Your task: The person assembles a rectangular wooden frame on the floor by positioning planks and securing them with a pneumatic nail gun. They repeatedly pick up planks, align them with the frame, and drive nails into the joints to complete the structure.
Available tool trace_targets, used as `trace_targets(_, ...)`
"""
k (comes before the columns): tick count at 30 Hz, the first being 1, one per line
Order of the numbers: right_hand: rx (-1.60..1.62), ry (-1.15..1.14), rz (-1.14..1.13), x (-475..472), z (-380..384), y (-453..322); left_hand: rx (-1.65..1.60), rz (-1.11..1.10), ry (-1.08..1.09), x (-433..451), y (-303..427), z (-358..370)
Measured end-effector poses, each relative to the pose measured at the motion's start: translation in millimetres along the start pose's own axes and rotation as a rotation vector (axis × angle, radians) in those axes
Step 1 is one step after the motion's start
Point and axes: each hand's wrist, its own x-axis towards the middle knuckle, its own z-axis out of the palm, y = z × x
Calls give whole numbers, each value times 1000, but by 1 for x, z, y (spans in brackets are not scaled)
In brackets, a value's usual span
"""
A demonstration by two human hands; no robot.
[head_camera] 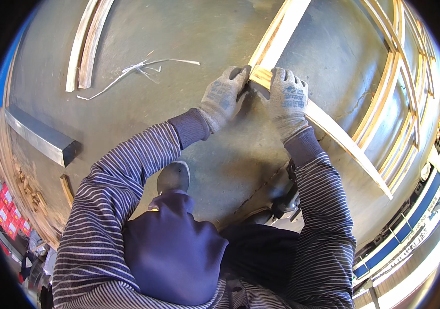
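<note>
Both my hands wear grey knit work gloves with dark fingertips and blue print. My left hand grips the left side of a joint where wooden battens meet. My right hand holds its right side, fingers over the top and thumb below. Between them shows the end of a short wood piece. A pale batten runs from there towards the top of the view. Another thin batten runs from under my right hand to the lower right. The inner fingertips are partly hidden against the wood.
To the right lies a wooden slatted frame. Two loose battens and a white plastic strap lie on the concrete floor at left, near a rectangular metal bar. An offcut and red boxes are farther down. My shoe is below.
</note>
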Motion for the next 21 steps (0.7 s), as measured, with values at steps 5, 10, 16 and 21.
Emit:
trace_targets(5, -5, 3, -34, 0, -2, 1, 24, 15, 27, -1, 0, 3)
trace_targets(10, -5, -25, -4, 5, -11, -5, 99, 11, 12, 2, -1, 1)
trace_targets(16, 112, 119, -43, -37, -40, 23, -169, -36, -110, 1, -8, -16)
trace_targets(21, 490, 92, 153, -203, -36, 112, -109, -61, -13, -6, -9, -37)
